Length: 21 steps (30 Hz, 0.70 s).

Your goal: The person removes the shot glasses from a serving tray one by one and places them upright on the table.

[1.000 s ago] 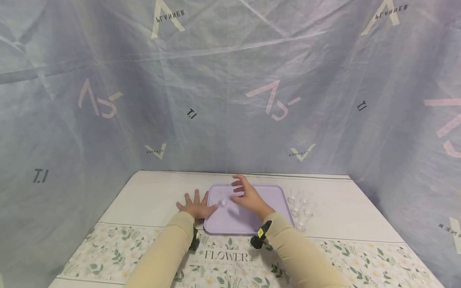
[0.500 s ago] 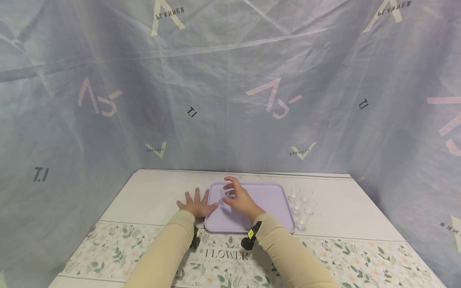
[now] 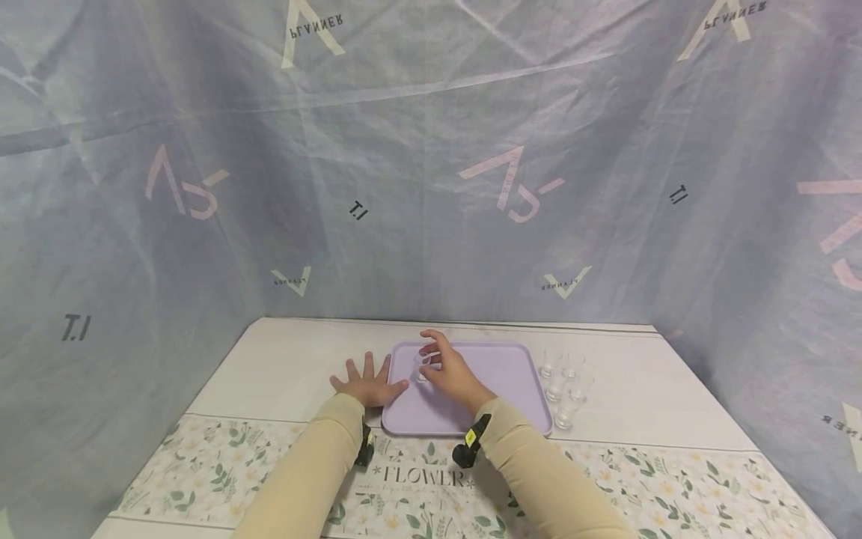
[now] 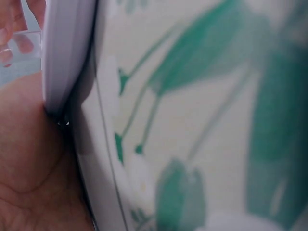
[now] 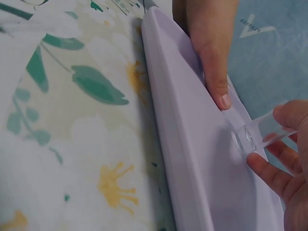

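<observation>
Right hand (image 3: 453,374) pinches a small clear glass (image 3: 423,364) above the lilac tray (image 3: 498,382), tilted, base toward the tray. Left hand (image 3: 367,383) rests flat, fingers spread, against the tray's left edge.

1. Both arms wear long, close-fitting sleeves of pale beige cloth, plain and unpatterned; the cloth creases softly along each forearm and ends at the wrist.
2. The left hand (image 3: 367,385) is bare, with no ring or glove to be seen; a small black device sits under its wrist at the cuff.
3. The right hand (image 3: 453,372) is bare too; a black device is strapped at its wrist, bearing a small yellow marking on top.
4. The fingernails seen in the right wrist view are short and unpainted.
</observation>
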Motion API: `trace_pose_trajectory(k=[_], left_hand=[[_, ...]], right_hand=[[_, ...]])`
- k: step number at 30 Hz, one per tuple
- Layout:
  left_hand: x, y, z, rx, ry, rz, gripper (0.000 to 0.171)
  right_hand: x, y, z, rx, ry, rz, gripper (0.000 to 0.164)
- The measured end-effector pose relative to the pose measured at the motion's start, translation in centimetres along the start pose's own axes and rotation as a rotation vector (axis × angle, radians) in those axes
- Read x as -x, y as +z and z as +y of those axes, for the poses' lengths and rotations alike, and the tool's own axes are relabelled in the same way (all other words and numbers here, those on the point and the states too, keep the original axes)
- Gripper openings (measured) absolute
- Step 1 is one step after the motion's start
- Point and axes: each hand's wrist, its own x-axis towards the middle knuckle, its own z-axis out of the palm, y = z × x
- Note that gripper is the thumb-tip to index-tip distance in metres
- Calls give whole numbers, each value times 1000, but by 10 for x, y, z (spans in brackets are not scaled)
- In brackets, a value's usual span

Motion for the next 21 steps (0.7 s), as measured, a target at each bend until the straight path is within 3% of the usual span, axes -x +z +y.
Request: trace_pose_trajectory(k=[10, 21], left_hand=[[6, -5, 4, 16, -22, -35, 96], [15, -10, 9, 45, -14, -25, 95]], right_hand=[[9, -20, -2, 29, -2, 17, 70], [25, -59, -4, 47, 41, 25, 72]])
